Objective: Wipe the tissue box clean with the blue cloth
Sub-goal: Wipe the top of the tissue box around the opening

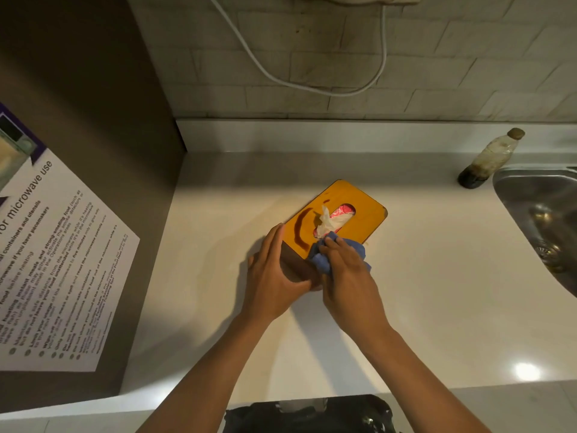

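Dim warm light, glare spot on the countertop (527, 371), soft shadows, edges bowed, perhaps slightly blurred.

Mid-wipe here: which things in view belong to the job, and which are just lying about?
Job:
tissue box, steadied by the left hand
blue cloth, gripped by the right hand

Lying about:
bottle beside the sink
microwave notice
white cable on the wall

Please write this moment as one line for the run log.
step: wiping | right hand: presses blue cloth on tissue box top, near end | left hand: steadies box side | tissue sticks out of slot
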### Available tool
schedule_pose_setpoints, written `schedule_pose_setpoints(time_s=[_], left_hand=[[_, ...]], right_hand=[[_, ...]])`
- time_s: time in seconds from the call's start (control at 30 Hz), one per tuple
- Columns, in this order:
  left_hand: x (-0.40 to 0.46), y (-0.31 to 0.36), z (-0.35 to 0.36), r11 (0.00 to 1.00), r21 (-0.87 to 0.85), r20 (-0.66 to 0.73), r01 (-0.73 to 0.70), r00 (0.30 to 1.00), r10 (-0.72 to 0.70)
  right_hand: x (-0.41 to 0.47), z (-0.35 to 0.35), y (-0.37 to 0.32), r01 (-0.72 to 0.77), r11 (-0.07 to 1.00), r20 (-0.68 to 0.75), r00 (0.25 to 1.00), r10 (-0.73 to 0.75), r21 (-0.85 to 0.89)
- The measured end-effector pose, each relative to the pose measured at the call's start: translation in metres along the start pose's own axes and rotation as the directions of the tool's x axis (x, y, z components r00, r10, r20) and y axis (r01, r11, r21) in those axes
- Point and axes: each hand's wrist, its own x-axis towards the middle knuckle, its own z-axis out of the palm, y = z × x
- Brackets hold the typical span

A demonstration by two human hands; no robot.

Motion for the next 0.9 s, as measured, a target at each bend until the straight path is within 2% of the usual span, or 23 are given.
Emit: schedule_pose_setpoints(time_s=[0.1,0.2,0.4,0.6,0.67,0.9], left_hand=[[0.002,-0.002,-0.001,1.0,-0.012,0.009,-0.008,1.0,0.008],[0.002,-0.001,-0.001,1.0,0.011,0.018,-0.014,1.0,0.014],[0.0,0.006,-0.004,0.999,-0.029,0.002,0.028,1.0,-0.028],[0.001,0.006,0.0,0.997,-0.065,-0.041,0.045,0.998,-0.048],[-0.002,0.007,0.003,0.998,-0.026,-0.065,0.063,0.996,-0.065],[-0.015,0.021,0.019,0.986,-0.096,-0.102,0.139,0.984,-0.148]], right_hand=[[0.004,0.003,-0.015,0.057,0.998,0.039,0.998,-0.057,-0.014],[-0.008,0.0,-0.006,0.124,0.992,-0.005,0.992,-0.124,-0.037],[-0.004,-0.005,0.003,-0.006,1.0,-0.01,1.0,0.006,0.001],[-0.006,0.006,-0.021,0.069,0.997,-0.019,0.997,-0.068,0.044],[-0.012,0.0,-0.011,0.094,0.995,-0.015,0.995,-0.095,-0.015],[-0.007,-0.012,0.007,-0.083,0.996,0.005,0.997,0.083,-0.015]])
